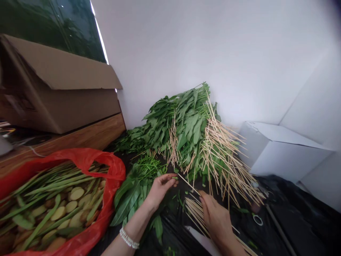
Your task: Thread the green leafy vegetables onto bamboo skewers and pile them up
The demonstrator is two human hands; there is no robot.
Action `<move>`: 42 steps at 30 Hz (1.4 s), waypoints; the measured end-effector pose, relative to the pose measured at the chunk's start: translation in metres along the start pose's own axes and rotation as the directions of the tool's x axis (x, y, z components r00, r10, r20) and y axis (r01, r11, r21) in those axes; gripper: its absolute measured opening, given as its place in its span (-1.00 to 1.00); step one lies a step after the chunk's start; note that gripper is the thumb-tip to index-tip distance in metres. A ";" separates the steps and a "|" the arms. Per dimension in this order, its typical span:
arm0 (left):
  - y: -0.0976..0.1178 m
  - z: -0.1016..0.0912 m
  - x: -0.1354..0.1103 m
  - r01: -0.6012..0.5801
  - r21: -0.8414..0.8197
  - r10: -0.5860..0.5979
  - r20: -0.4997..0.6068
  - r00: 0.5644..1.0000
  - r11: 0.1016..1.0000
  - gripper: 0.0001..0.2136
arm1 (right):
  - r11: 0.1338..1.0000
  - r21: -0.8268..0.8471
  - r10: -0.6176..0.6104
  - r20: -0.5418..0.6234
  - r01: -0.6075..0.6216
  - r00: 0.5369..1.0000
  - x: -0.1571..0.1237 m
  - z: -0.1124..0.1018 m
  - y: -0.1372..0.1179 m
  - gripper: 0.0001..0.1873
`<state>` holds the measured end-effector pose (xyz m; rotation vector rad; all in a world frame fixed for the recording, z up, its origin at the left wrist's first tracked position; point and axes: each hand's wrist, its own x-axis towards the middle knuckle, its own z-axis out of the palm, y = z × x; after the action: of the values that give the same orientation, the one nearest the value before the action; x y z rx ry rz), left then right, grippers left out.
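My left hand (160,188) pinches a small green leaf stem at its fingertips, beside a loose bunch of green leaves (133,197) on the black sheet. My right hand (215,217) is closed on a thin bamboo skewer (188,183) whose tip points toward the left fingers. Under the right hand lies a bundle of bare skewers (194,213). Behind both hands rises a big pile of skewered leafy greens (191,138) leaning on the white wall.
A red plastic bag (87,160) with green stalks and sliced pieces sits at the left. A cardboard box (58,92) rests on a wooden ledge. A white box (279,149) stands at the right. A small ring (257,219) lies on the black sheet.
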<state>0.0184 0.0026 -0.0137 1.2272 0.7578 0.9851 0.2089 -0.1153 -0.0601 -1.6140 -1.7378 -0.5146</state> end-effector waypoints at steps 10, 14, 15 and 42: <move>-0.001 -0.001 -0.006 -0.031 -0.076 0.028 -0.040 0.999 0.997 -0.69 | 0.988 -0.035 -0.146 0.053 0.148 0.988 -0.004 -0.008 -0.002 -0.63; -0.001 0.001 -0.008 -0.010 -0.090 0.008 -0.025 1.000 0.996 -0.67 | 0.986 -0.058 -0.151 0.089 0.156 0.985 -0.005 -0.012 -0.001 -0.63; -0.001 0.002 -0.009 -0.006 -0.096 0.003 -0.031 1.000 0.995 -0.67 | 0.987 -0.065 -0.140 0.092 0.146 0.986 -0.004 -0.012 -0.002 -0.63; -0.016 0.001 -0.003 -0.182 0.324 0.182 0.032 0.983 0.928 -0.71 | 0.997 -0.067 -0.020 0.093 0.026 0.995 -0.003 -0.023 -0.009 -0.67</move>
<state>0.0208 -0.0016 -0.0291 1.6089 0.8398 1.0365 0.2048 -0.1350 -0.0455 -1.6908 -1.8265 -0.5235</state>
